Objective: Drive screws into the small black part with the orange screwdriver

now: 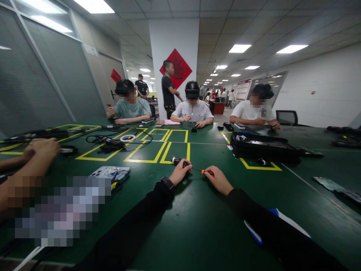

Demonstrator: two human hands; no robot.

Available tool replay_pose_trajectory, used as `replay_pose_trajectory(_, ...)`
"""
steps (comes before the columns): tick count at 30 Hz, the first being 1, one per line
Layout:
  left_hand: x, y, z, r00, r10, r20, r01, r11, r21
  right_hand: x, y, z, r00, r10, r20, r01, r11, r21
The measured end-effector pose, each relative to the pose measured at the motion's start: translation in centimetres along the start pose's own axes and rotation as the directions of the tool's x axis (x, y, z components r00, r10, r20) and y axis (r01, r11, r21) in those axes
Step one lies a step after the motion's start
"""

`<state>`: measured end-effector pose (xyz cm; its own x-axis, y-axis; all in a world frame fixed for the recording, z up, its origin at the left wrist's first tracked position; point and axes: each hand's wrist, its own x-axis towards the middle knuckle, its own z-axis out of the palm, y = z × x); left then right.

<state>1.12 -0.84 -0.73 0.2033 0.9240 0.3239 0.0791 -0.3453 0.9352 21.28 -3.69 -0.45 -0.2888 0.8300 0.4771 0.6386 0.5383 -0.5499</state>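
Note:
My right hand (218, 180) is closed around the handle of a screwdriver (203, 171) with an orange collar. Its thin shaft points left toward my left hand (180, 172). In the fingers of that hand is a small black part (185, 164), mostly covered, and I cannot make out its kind. The shaft's tip reaches this part or lies just beside it; I cannot tell which. Just behind my left fingers lies a black-and-white cylindrical object (176, 160) on the green table (191, 226). Both hands are low over the tabletop.
A black open case (262, 146) stands at the right, with a small black cylinder (263, 162) before it. A blue-and-white object (290, 222) lies by my right forearm. Cables (113, 141) and another person's hands (42, 148) are at the left. Several people sit opposite.

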Motion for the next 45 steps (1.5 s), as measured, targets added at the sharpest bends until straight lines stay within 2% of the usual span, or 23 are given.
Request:
replay_pose_trajectory(6, 0.1, -0.1, 0.1, 1.0, -0.026, -0.014, 0.026, 1.0, 0.007, -0.1, 0.2, 0.1, 0.995, 0.09, 0.049, -0.096, 0.986, 0.137)
replay_pose_trajectory(8, 0.1, -0.2, 0.1, 1.0, -0.015, -0.015, 0.015, 1.0, 0.005, 0.0, 0.2, 0.0, 0.994, 0.101, 0.046, -0.107, 0.985, 0.133)
replay_pose_trajectory(12, 0.2, -0.5, 0.0, 1.0, 0.015, 0.001, -0.015, 1.0, -0.001, 0.1, 0.1, -0.1, 0.999, 0.041, -0.003, -0.041, 0.999, 0.014)
replay_pose_trajectory(15, 0.2, -0.5, -0.1, 1.0, 0.026, 0.01, -0.026, 1.0, 0.006, 0.1, -0.1, -0.1, 1.0, -0.014, 0.004, 0.015, 0.999, -0.031)
replay_pose_trajectory(21, 0.1, -0.2, -0.1, 0.998, 0.054, -0.034, -0.052, 0.997, 0.063, -0.3, -0.5, -0.2, 0.999, 0.007, 0.035, -0.007, 1.0, 0.016)
replay_pose_trajectory(33, 0.0, -0.3, -0.1, 0.997, 0.07, -0.038, -0.064, 0.988, 0.142, -0.2, -0.6, -0.5, 0.999, 0.022, 0.032, -0.024, 0.997, 0.079)
replay_pose_trajectory(45, 0.0, -0.2, -0.1, 0.997, 0.066, -0.033, -0.063, 0.994, 0.084, -0.3, -0.7, -0.8, 1.0, 0.008, 0.027, -0.01, 0.998, 0.066)
